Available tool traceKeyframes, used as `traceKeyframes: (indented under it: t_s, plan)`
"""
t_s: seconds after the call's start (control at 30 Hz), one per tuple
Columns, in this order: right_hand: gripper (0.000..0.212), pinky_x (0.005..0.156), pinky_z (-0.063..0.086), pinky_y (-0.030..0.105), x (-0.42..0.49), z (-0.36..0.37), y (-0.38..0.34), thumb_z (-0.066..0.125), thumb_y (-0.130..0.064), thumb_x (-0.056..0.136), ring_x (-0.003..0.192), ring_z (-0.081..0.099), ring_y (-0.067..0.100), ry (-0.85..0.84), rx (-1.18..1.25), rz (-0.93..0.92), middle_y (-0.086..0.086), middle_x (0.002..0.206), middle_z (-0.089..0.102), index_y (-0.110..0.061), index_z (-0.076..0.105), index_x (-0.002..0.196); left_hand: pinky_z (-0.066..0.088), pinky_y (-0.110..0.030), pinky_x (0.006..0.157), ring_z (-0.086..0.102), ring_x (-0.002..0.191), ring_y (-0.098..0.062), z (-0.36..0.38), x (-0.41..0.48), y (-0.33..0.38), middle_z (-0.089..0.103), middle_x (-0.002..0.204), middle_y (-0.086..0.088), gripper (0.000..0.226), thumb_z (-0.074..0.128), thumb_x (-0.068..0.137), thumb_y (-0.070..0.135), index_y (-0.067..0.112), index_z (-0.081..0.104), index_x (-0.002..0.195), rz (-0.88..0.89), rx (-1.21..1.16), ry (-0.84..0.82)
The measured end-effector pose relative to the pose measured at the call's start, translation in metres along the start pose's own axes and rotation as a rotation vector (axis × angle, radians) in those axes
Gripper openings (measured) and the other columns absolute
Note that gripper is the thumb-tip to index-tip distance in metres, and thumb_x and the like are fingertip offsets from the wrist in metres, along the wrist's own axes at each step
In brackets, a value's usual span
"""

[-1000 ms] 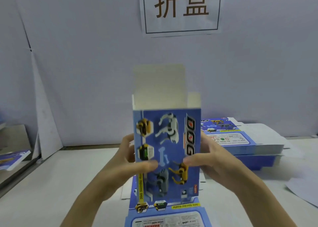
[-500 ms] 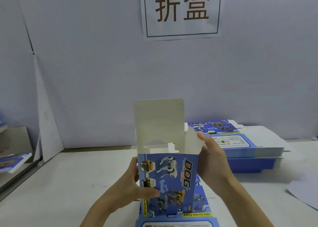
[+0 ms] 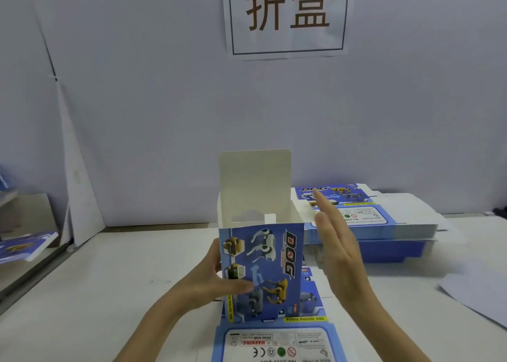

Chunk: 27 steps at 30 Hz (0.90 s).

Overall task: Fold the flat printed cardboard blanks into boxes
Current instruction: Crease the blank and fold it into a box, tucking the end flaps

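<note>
Standing upright on the table (image 3: 109, 279), before the stack of flat blanks (image 3: 397, 222), the half-formed box (image 3: 274, 252) is being gripped at its left edge by the left hand (image 3: 211, 282), thumb across the front. The right hand (image 3: 337, 249) is hovering alongside, fingers (image 3: 329, 216) straight and together. Pressing down the raised lid flap (image 3: 255, 180) is likely risking a skewed, buckling box, held from one side only.

The wall sign (image 3: 286, 19) reads "折盒"; the box (image 3: 263, 274) says "DOG"; the flat blank (image 3: 274, 345) carries "FUNNY MOVING DOG" and "WARNING" (the latter upside down).
</note>
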State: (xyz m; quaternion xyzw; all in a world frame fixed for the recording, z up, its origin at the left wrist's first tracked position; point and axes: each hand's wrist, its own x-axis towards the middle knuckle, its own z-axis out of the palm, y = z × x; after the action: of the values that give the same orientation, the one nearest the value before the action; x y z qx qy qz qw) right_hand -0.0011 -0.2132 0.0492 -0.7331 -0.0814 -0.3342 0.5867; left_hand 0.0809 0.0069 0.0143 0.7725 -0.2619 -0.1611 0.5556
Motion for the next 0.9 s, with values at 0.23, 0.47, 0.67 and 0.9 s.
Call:
traceKeyframes:
  t_s: [0.23, 0.47, 0.67, 0.9]
  plan:
    - [0.049, 0.094, 0.042, 0.008, -0.002, -0.006, -0.002, 0.052, -0.04, 0.085, 0.124, 0.038, -0.01, -0.206, -0.373, -0.214, -0.038, 0.13, 0.036, -0.051, 0.034, 0.129, 0.023, -0.017, 0.11, 0.019, 0.139, 0.013, -0.026, -0.025, 0.049, 0.021, 0.149, 0.037, 0.064, 0.044, 0.086, 0.04, 0.051, 0.021, 0.145, 0.505, 0.393, 0.404]
    - [0.052, 0.083, 0.05, 0.012, -0.007, -0.004, 0.001, 0.056, -0.038, 0.082, 0.113, 0.048, -0.009, -0.175, -0.381, -0.265, -0.033, 0.128, 0.041, -0.038, 0.043, 0.133, 0.032, -0.015, 0.109, 0.035, 0.132, 0.0, -0.013, -0.027, 0.035, 0.041, 0.141, 0.008, 0.07, 0.046, 0.082, -0.019, 0.022, 0.037, 0.139, 0.705, 0.639, 0.663]
    - [0.054, 0.069, 0.059, 0.027, -0.009, -0.007, 0.003, 0.054, -0.038, 0.083, 0.096, 0.063, 0.005, -0.168, -0.41, -0.241, -0.015, 0.111, 0.058, -0.033, 0.043, 0.135, 0.053, -0.013, 0.082, 0.062, 0.104, 0.001, 0.013, -0.014, 0.027, 0.058, 0.128, -0.005, 0.035, 0.056, 0.091, 0.0, 0.016, 0.05, 0.122, 0.742, 0.324, 0.906]
    - [0.04, 0.059, 0.047, 0.004, -0.018, 0.002, -0.002, 0.053, -0.035, 0.085, 0.089, 0.062, -0.015, -0.117, -0.269, -0.205, -0.026, 0.099, 0.061, -0.043, 0.046, 0.124, 0.051, -0.025, 0.093, 0.051, 0.126, -0.007, 0.058, -0.031, -0.01, 0.051, 0.137, 0.019, 0.057, 0.061, 0.086, 0.039, 0.043, 0.036, 0.137, 0.398, -0.074, 0.672]
